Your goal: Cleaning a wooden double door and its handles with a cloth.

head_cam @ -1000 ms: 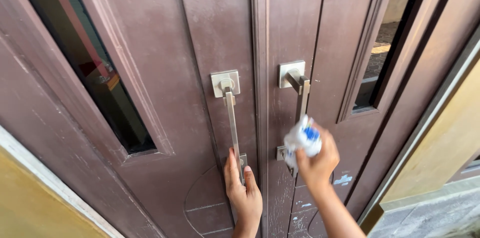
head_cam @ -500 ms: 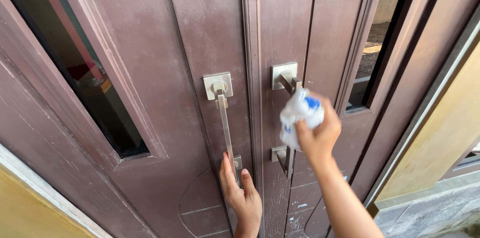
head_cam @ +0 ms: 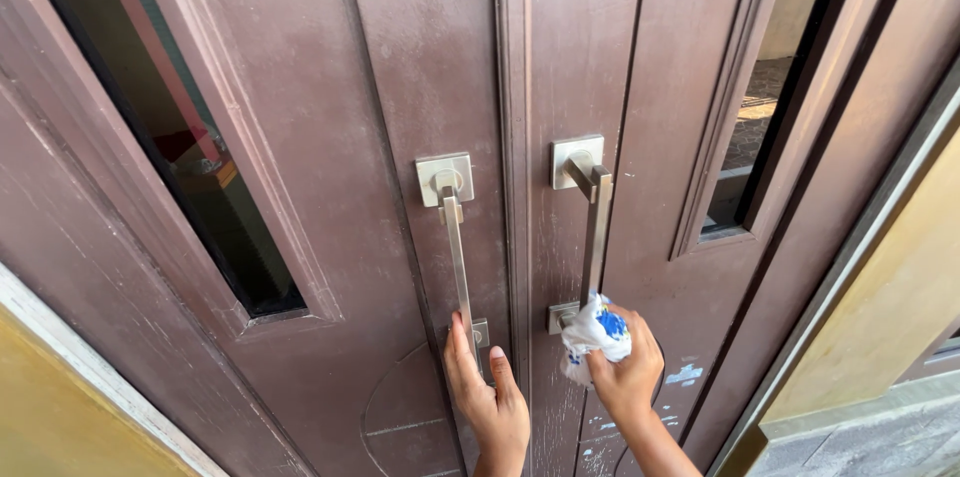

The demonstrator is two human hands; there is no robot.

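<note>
Right hand (head_cam: 630, 377) presses crumpled white-blue cloth (head_cam: 595, 334) against brushed-metal bar handle (head_cam: 596, 235).

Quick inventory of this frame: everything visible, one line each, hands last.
door leaves: 2, dark brown wood, shut, filling the view
pull handles: 2, brushed silver bars, one on each leaf beside the centre seam
glass panels: 2, dark, narrow, one in each leaf
wall: yellow-tan, far right
cloth: 1, white with blue, bunched at the right handle's lower end
left hand: flat on the door at the left handle's lower end
right hand: gripping the cloth
</note>
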